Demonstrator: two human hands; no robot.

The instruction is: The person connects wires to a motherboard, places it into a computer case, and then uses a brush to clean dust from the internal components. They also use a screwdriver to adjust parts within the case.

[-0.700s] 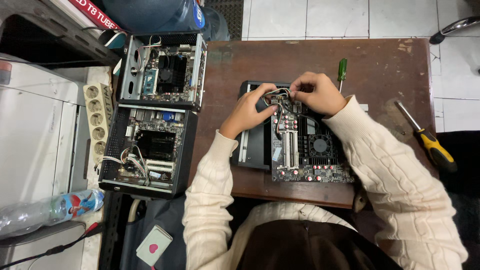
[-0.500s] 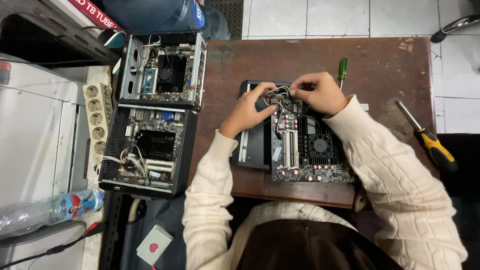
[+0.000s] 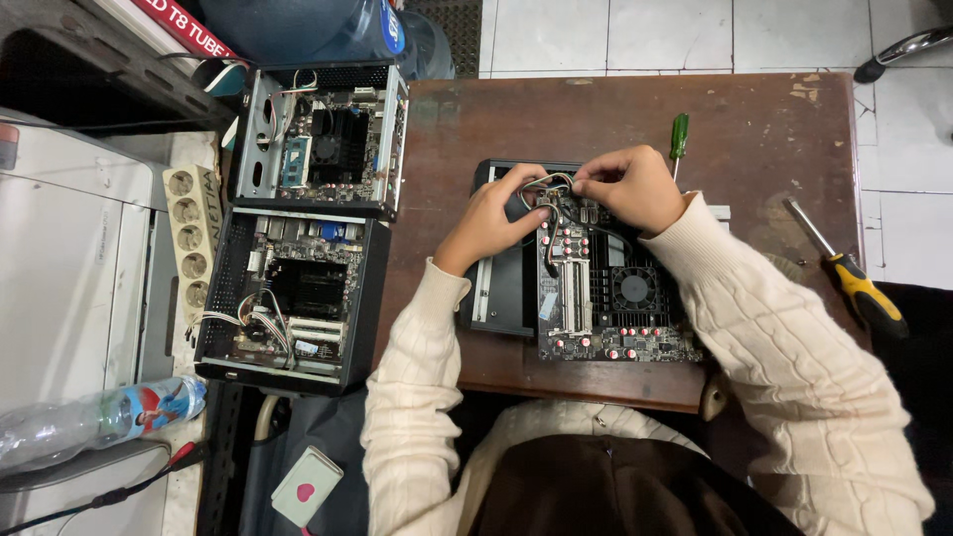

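Note:
A small black motherboard (image 3: 611, 298) with a fan lies on a brown wooden table (image 3: 596, 119), partly over a black case (image 3: 501, 288). My left hand (image 3: 491, 223) rests on the board's far left corner, fingers pinching a bundle of thin coloured wires (image 3: 548, 186). My right hand (image 3: 630, 187) grips the same wire bundle from the right, at the board's far edge. Both cream knitted sleeves reach in from below.
Two open small computer cases (image 3: 318, 134) (image 3: 288, 298) stand left of the table. A green-handled screwdriver (image 3: 678, 139) lies behind my right hand, a yellow-and-black screwdriver (image 3: 854, 283) at the table's right edge. A power strip (image 3: 189, 238) and plastic bottle (image 3: 99, 417) lie at left.

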